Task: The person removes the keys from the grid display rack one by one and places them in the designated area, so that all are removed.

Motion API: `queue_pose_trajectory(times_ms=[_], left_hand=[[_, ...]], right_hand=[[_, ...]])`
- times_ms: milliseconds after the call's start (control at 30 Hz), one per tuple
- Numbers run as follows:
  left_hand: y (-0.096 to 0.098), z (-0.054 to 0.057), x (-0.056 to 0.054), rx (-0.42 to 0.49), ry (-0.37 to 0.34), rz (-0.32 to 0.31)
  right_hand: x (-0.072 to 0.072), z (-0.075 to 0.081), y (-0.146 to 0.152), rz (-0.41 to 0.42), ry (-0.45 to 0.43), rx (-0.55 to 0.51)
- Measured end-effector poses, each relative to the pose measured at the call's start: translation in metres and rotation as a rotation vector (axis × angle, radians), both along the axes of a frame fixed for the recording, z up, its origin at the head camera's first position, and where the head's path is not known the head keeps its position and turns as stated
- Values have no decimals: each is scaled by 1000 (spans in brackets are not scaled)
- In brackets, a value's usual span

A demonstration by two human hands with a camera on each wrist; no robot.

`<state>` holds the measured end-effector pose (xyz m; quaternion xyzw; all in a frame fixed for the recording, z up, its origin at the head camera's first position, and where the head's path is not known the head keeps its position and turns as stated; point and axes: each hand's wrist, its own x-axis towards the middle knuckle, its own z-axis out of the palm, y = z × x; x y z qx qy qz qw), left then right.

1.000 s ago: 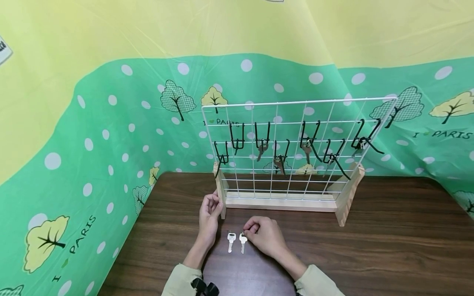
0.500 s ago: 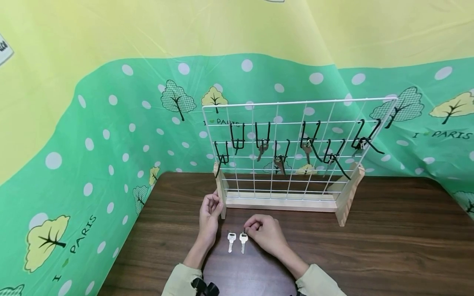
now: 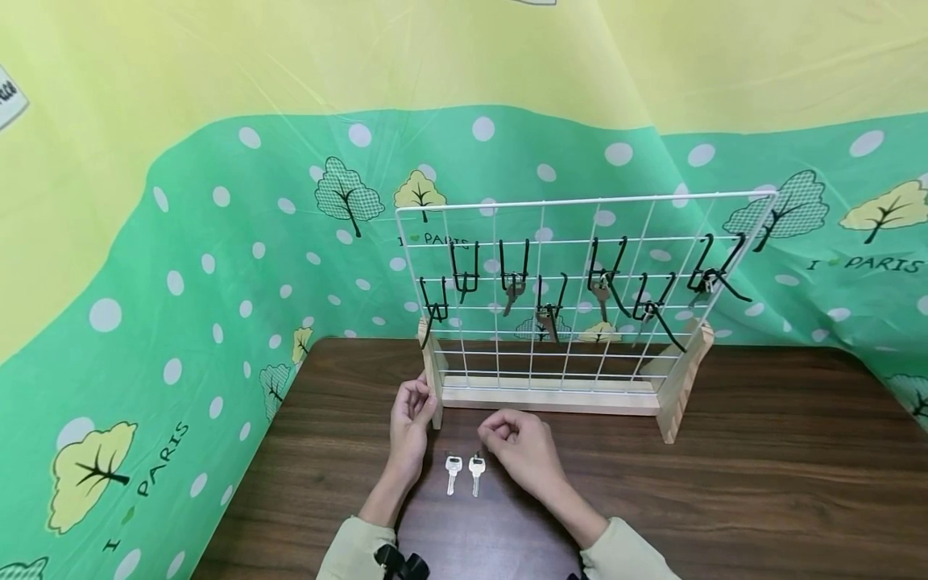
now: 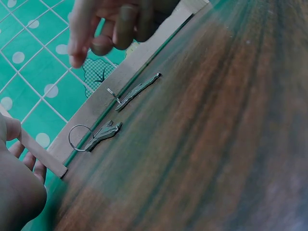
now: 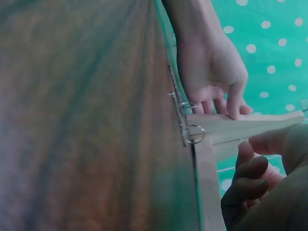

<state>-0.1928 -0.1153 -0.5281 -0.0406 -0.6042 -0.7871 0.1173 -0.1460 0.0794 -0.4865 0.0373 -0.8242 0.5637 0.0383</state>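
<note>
Two silver keys lie side by side on the dark wooden table, the left key (image 3: 453, 475) and the right key (image 3: 476, 475). Each has a small ring; in the left wrist view the ring (image 4: 79, 138) of the nearer key stands up. My right hand (image 3: 525, 451) hovers just behind and right of the right key, fingers loosely bent, thumb and index finger near each other with nothing between them. My left hand (image 3: 412, 419) grips the left wooden foot (image 3: 432, 379) of the white wire grid rack (image 3: 565, 389), thumb and fingers on either side of the panel (image 5: 240, 121).
Several black hooks (image 3: 513, 266) sit on the grid, some with keys (image 3: 548, 322) hanging from them. The right wooden foot (image 3: 685, 387) stands farther along the table (image 3: 783, 483). A green and yellow printed cloth (image 3: 239, 217) closes off the back and left.
My right hand has let go of the right key's ring and drawn up and back from it. The key shifted very slightly. The left hand stays at the rack's foot.
</note>
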Motion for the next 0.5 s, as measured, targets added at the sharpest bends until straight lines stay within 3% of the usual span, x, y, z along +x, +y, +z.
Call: queue_pose_trajectory(times_ms=[500], left_hand=[[-1, 0, 0, -10, -3, -9]], right_hand=[[3, 32, 2, -39, 75, -63]])
